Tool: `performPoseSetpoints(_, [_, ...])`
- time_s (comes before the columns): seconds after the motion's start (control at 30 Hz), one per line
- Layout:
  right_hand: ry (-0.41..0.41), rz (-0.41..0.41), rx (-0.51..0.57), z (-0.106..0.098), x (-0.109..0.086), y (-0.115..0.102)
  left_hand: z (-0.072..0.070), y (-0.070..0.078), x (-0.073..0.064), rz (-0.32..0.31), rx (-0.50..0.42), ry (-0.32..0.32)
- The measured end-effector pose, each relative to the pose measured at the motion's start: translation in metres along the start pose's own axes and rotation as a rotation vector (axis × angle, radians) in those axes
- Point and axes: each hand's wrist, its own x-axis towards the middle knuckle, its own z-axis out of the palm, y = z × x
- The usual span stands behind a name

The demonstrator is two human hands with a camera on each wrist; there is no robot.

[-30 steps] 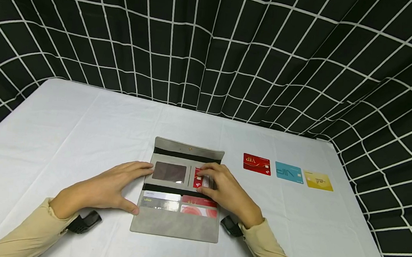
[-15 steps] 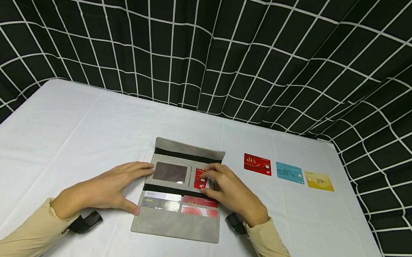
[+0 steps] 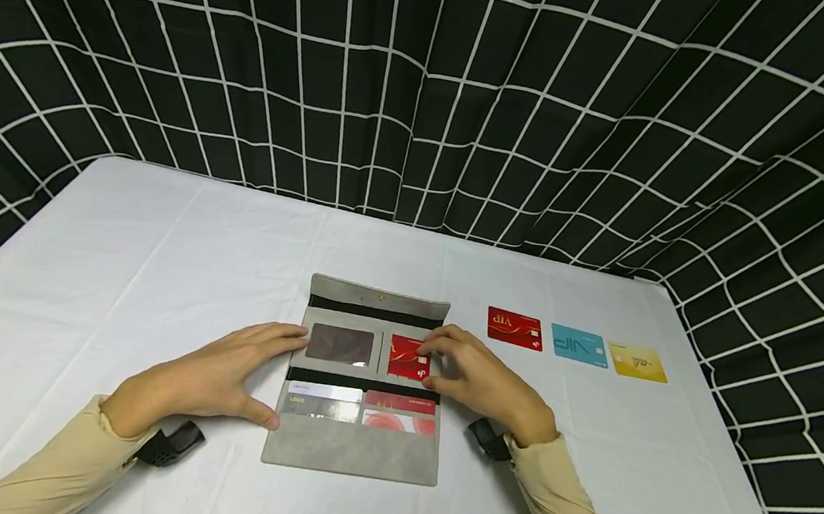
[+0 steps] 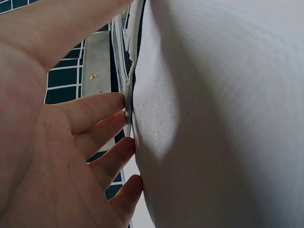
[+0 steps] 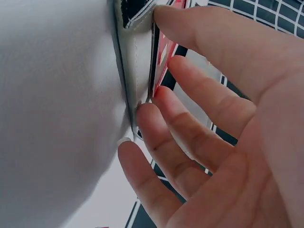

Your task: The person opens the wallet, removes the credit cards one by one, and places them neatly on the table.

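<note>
Wide cloth [image 3: 153,280] flanks the wallet [image 3: 352,451], fingers [image 3: 289,332] seemingly touching both edges.

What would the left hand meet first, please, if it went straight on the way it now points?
Most likely the open, grey, leather-look rectangular wallet; the left hand has fingertips at its edge, though exact contact is unclear.

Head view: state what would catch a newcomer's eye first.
The open grey leathery wallet comes first, with the right hand at a red rectangular card on its right half. Right of it lie another red card, a blue card and a yellow card. Behind hangs a black curtain with white gridlines.
</note>
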Motion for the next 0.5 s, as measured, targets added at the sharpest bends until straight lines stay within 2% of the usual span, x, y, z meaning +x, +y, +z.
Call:
performPoseSetpoints(0.23, [0.017,0.006,-0.039,0.0016,-0.0006,0.0005,0.0005,-0.0007,0.0001,0.001,-0.001,0.002])
performPoseSetpoints(0.5, [0.03,0.003,-0.025,-0.0001,0.0004,0.0004,0.0011,-0.0016,-0.0001,-0.002,-0.001,0.0])
